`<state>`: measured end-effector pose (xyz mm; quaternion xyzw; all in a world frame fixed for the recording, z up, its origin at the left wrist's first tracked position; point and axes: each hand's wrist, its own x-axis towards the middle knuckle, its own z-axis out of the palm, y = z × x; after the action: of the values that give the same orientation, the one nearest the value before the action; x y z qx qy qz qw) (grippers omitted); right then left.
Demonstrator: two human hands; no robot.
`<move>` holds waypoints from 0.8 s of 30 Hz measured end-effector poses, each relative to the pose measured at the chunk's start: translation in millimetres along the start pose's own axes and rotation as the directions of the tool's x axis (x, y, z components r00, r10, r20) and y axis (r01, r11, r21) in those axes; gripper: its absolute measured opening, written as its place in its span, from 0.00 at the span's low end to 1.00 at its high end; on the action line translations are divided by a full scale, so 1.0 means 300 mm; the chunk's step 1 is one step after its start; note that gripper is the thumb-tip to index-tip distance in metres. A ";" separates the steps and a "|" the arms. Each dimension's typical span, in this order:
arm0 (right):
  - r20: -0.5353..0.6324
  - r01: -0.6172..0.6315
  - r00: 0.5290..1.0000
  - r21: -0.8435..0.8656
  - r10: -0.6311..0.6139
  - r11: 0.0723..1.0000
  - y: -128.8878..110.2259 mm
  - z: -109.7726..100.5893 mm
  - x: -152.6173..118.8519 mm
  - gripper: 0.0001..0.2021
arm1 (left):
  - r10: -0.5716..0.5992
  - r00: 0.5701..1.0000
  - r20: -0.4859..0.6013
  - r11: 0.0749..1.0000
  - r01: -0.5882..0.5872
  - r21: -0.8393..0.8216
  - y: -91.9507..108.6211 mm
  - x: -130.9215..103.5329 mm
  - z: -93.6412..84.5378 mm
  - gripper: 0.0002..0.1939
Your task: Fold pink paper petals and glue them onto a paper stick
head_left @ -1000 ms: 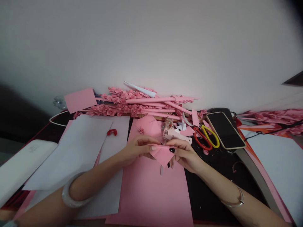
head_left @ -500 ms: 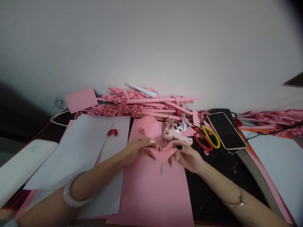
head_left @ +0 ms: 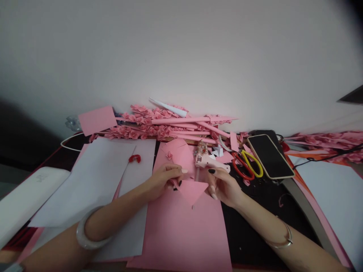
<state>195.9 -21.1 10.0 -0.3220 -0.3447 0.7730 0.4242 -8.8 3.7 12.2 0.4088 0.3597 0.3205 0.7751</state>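
A small folded pink paper piece [head_left: 193, 192], pointed at its lower end, hangs over a large pink sheet [head_left: 185, 234]. My left hand [head_left: 167, 180] pinches its left corner between thumb and fingers. Just beyond its right corner, my right hand [head_left: 224, 186] has its fingers apart and holds nothing. Behind the hands lies a pale pink glue gun [head_left: 208, 161], its nozzle side partly hidden. A small pink paper flower [head_left: 169, 155] rests on pink paper to the left of the gun.
Pink paper flowers and rolled stems [head_left: 159, 126] line the wall. Red and yellow scissors [head_left: 249, 166] and a phone [head_left: 270, 156] lie to the right. White sheets [head_left: 82, 177], a red curled piece [head_left: 134, 158] and a white device [head_left: 34, 196] are on the left.
My right hand has let go of the folded paper and moved slightly right. The paper now hangs from my left hand, turned so that a triangular face shows.
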 end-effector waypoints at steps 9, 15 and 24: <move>0.008 -0.016 1.000 -0.095 0.017 0.995 -0.024 0.006 0.001 0.16 | 0.020 1.000 0.001 1.000 -0.020 -0.015 0.006 0.002 -0.002 0.15; 0.025 -0.022 0.999 -0.137 0.025 0.990 -0.010 -0.005 0.002 0.20 | 0.015 0.999 0.049 0.999 -0.013 -0.049 -0.011 0.006 -0.008 0.14; 0.005 -0.025 1.000 0.012 0.025 1.000 -0.003 -0.018 0.005 0.19 | 0.022 0.999 0.038 0.994 -0.018 -0.106 -0.012 0.011 -0.012 0.13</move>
<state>199.9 -18.0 7.6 -0.3220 -0.3368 0.7812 0.4155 -9.3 6.2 6.7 0.3771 0.3231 0.3386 0.7993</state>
